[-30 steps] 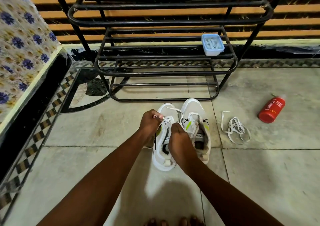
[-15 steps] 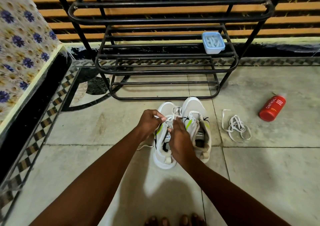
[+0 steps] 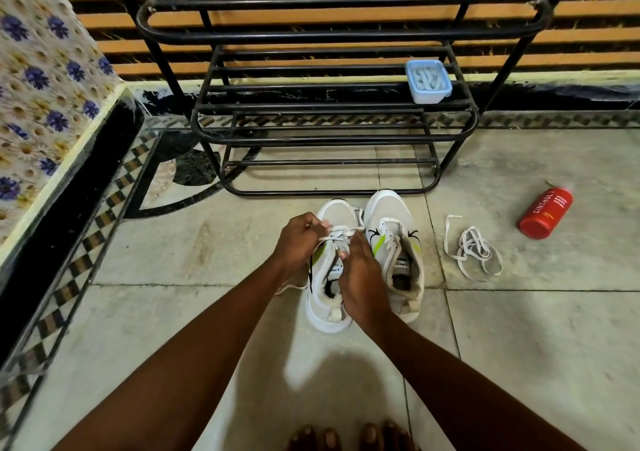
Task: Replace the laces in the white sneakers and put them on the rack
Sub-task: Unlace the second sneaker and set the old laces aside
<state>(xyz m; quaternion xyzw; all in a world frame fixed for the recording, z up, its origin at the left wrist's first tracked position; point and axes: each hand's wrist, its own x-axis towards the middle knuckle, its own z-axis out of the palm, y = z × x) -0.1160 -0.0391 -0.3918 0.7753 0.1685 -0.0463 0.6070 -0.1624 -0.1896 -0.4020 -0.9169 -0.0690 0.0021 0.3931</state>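
Two white sneakers with lime accents stand side by side on the tiled floor, toes toward the black metal rack (image 3: 332,132). Over the left sneaker (image 3: 329,312), my left hand (image 3: 299,243) pinches a white lace (image 3: 341,234) that runs across the eyelets. My right hand (image 3: 360,274) also lies over this shoe, its fingers curled at the lace on the tongue. The right sneaker (image 3: 398,260) stands untouched, with a lace across its front eyelets. A loose white lace (image 3: 474,248) lies in a heap on the floor to its right.
A small blue lidded box (image 3: 428,81) sits on the rack's middle shelf at the right. A red bottle (image 3: 545,213) lies on the floor at the far right. A flower-patterned cloth (image 3: 45,80) covers a ledge at the left. My toes (image 3: 349,438) show at the bottom edge.
My left hand has drawn the lace outward to the left across the left sneaker. My right hand has slid slightly down the tongue. The shoes have stayed in place.
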